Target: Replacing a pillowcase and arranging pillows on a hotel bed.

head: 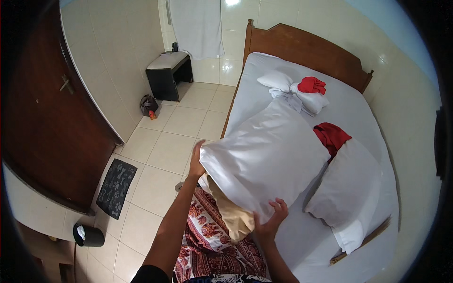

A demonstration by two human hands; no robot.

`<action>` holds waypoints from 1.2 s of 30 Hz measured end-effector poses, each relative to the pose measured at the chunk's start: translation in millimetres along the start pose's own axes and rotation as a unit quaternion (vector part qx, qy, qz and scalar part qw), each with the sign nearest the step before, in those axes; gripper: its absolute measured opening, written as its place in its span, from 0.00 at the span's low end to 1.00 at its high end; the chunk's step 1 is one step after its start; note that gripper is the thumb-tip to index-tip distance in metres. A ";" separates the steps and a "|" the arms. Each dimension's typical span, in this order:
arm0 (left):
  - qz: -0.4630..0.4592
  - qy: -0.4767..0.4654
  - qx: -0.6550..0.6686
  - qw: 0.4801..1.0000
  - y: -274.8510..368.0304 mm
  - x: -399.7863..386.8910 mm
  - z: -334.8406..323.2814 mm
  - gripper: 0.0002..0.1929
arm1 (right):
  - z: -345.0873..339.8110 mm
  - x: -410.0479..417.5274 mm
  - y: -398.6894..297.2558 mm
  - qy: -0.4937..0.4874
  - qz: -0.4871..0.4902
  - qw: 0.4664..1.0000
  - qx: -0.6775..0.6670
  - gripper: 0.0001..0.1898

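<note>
A pillow in a white pillowcase (pixel 269 148) lies slantwise over the bed's near side, its near end at my body. From the case's near opening sticks out the yellowish end of the pillow (pixel 231 215). My left hand (pixel 196 161) grips the left corner of the case opening, with its thumb and fingers partly hidden by the fabric. At the opening's right side, my right hand (pixel 270 219) holds the case edge, fingers spread over the cloth. A second white-cased pillow (pixel 350 194) rests to the right, a red cloth (pixel 331 138) touching its far end.
Beyond lie small white cushions (pixel 277 80) and another red cloth (pixel 312 85) on the white-sheeted bed (pixel 368 123). A stick broom (pixel 361 242) lies at the right. Left on the tiled floor are a stool (pixel 164 76), a dark bag (pixel 148 105), a mat (pixel 116 189) and a bin (pixel 93 236).
</note>
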State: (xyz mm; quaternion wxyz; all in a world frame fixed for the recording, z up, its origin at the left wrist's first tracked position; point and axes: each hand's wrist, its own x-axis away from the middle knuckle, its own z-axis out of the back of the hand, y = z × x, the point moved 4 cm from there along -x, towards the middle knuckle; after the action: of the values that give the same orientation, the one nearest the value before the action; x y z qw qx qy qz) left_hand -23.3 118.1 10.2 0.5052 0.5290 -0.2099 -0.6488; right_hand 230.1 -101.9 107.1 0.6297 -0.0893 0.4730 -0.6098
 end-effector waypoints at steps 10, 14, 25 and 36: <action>0.098 -0.099 0.249 0.959 36.0 25.9 -16.5 0.15 | -5.3 18.7 78.0 0.029 -0.067 0.997 -0.001 0.26; 0.113 -0.120 0.151 0.975 132.8 -5.2 49.8 0.14 | 91.6 -65.7 55.1 0.125 -0.033 0.982 -0.139 0.20; -0.081 -0.083 0.021 0.993 327.8 -39.5 94.8 0.14 | 148.5 -55.1 -106.3 0.130 0.499 0.844 0.151 0.08; -0.177 0.061 -0.265 0.946 325.0 -80.5 103.8 0.18 | 61.2 -124.3 -106.7 -0.127 0.495 0.783 0.353 0.05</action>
State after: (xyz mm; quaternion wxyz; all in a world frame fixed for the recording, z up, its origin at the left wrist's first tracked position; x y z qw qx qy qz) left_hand 18.7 31.0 347.2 0.5163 0.4435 0.0976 -0.7261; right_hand 224.0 -50.0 274.0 0.8870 0.3091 0.1194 -0.3216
